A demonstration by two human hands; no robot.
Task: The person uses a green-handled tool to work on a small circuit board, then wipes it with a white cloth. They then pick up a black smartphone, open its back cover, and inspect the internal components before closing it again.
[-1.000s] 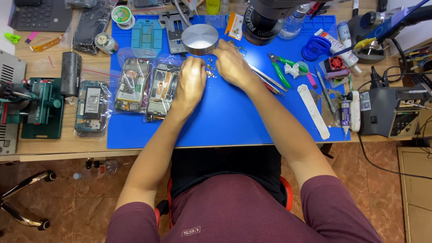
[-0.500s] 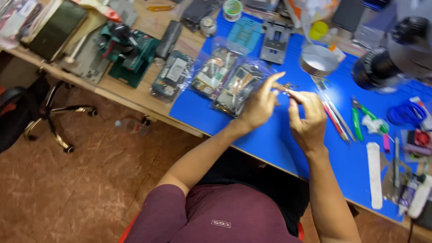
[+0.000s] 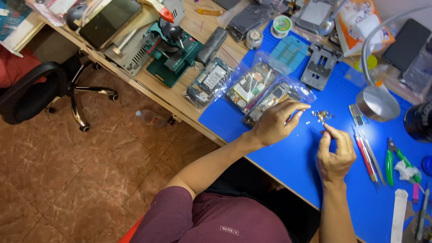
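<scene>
— Head view first: where do your hands sit?

— Your left hand (image 3: 274,123) rests on the blue mat (image 3: 288,166) that covers this end of the table (image 3: 157,87). Its fingers are curled loosely with the index stretched out, and the grip closes on nothing that you can make out. Your right hand (image 3: 335,155) lies just to the right of it, fingertips drawn together in a narrow pinch; whether something tiny sits in that pinch, you cannot tell.

— And the small parts?

— A little heap of small metal parts (image 3: 322,115) lies on the mat just above your right fingertips and just right of your left index tip, close to both but touching neither as far as the view shows.

— What lies about your hands?

— Directly under and left of your left hand lies a bagged phone board (image 3: 270,100), with two more bagged boards (image 3: 229,83) further left. Right of your right hand lie tweezers (image 3: 366,155) side by side, then green-handled cutters (image 3: 390,161) beyond them. Above your right hand the silver lamp head (image 3: 378,103) hangs over the mat. Above your left hand sit a grey holding jig (image 3: 320,66) and a pale blue tray (image 3: 289,52). Far to your left, off the mat, stands a green clamp tool (image 3: 173,51).
</scene>
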